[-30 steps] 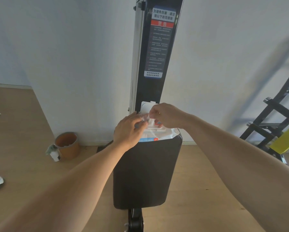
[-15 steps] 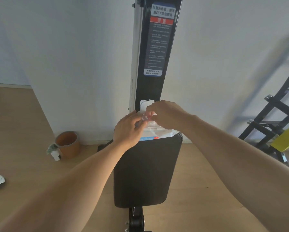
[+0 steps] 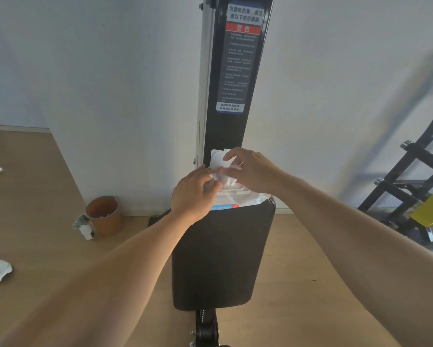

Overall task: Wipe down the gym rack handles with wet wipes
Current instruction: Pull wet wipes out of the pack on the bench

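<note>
A white pack of wet wipes (image 3: pixel 243 199) lies at the far end of a black padded seat (image 3: pixel 220 256), its flip lid (image 3: pixel 216 158) standing open. My left hand (image 3: pixel 195 196) rests on the pack's left side, and its fingertips pinch a crumpled white wipe (image 3: pixel 218 177) at the opening. My right hand (image 3: pixel 250 169) hovers over the opening with fingers on the same wipe. No rack handles are in view.
A black upright column with a warning label (image 3: pixel 238 61) rises behind the seat against a white wall. A brown pot (image 3: pixel 105 215) and a small bottle (image 3: pixel 86 227) stand on the wooden floor at left. A black rack with a yellow part (image 3: pixel 411 186) is at right.
My right hand has lifted slightly above the pack's opening, drawing the wipe up. My left hand stays on the pack.
</note>
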Demonstrator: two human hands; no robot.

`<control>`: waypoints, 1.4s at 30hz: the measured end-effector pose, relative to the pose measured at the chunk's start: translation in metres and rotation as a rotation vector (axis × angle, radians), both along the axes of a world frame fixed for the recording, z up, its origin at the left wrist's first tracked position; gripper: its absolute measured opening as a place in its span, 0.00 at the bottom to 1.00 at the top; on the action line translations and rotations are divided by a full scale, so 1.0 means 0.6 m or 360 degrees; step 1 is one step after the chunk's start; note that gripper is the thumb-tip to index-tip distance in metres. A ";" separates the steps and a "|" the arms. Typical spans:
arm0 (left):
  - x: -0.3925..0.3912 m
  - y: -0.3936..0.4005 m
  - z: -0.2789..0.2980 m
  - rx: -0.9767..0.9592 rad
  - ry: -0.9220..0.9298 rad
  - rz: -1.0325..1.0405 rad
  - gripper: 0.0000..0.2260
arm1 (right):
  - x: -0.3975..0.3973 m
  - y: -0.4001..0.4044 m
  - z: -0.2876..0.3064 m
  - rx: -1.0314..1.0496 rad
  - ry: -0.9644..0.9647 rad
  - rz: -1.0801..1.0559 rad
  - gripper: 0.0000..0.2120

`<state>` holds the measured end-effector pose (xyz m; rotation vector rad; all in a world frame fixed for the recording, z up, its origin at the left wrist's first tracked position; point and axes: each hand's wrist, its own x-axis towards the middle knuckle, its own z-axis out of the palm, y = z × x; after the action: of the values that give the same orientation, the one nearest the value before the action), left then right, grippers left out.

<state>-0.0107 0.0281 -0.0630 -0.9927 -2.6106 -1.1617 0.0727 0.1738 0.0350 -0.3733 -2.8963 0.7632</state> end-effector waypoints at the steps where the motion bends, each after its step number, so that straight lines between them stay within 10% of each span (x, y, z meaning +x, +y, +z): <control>1: 0.001 -0.001 0.001 0.0002 0.0013 -0.0004 0.24 | -0.001 -0.002 0.002 0.0144 -0.0031 0.0022 0.14; 6: 0.002 0.000 0.002 0.0021 -0.0017 0.0018 0.22 | -0.007 -0.014 -0.001 0.0256 0.0094 -0.0017 0.05; 20: 0.000 -0.009 0.021 0.0114 -0.0298 -0.0121 0.12 | -0.007 -0.008 0.008 -0.1126 0.0301 -0.0503 0.06; 28: 0.005 -0.008 0.055 0.0229 -0.0673 -0.0101 0.26 | 0.008 -0.012 0.019 -0.0627 0.0046 -0.0298 0.08; 33: 0.005 -0.011 0.072 0.0154 -0.0627 -0.0217 0.07 | 0.018 -0.009 0.019 -0.0411 0.0023 -0.0285 0.04; 42: 0.007 -0.006 0.063 0.0006 -0.0487 -0.0218 0.03 | 0.006 -0.013 0.017 -0.1039 0.0196 -0.0730 0.06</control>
<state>-0.0068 0.0246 -0.0253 -1.0848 -2.8042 -1.4554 0.0762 0.1662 0.0453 -0.9631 -2.2340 1.5391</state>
